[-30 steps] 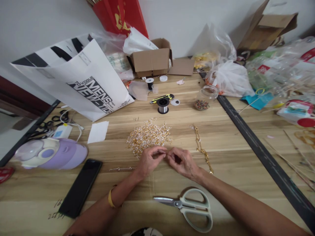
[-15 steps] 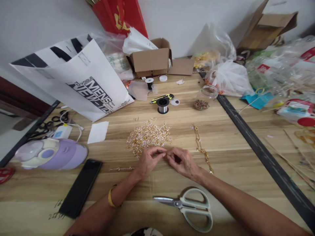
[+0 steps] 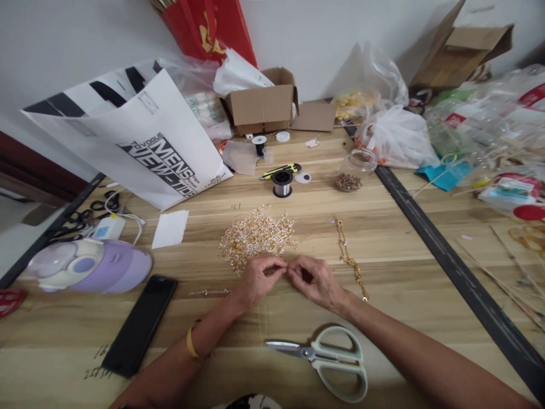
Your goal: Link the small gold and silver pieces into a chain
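My left hand (image 3: 260,278) and my right hand (image 3: 314,278) meet fingertip to fingertip over the table, each closed in a pinch. Whatever lies between the fingertips is too small to make out. Thin pale threads (image 3: 262,321) hang below my left hand toward the table. Just behind the hands is a pile of small gold and silver jewelry pieces (image 3: 258,234). A gold chain (image 3: 349,258) lies to the right of my right hand, and a short thin chain (image 3: 208,293) lies left of my left wrist. Scissors (image 3: 317,355) with pale green handles rest nearer to me, blades pointing left.
A wire spool (image 3: 282,185), a yellow-black utility knife (image 3: 279,170) and a glass jar (image 3: 349,179) of beads stand behind the pile. On the left are a phone (image 3: 139,326), a purple-and-cream bottle (image 3: 96,267) and a white paper bag (image 3: 136,142). Plastic bags (image 3: 392,136) crowd the back right.
Both hands stay pinched together in nearly the same place, with only a slight shift of the fingers. The other things on the table stay put.
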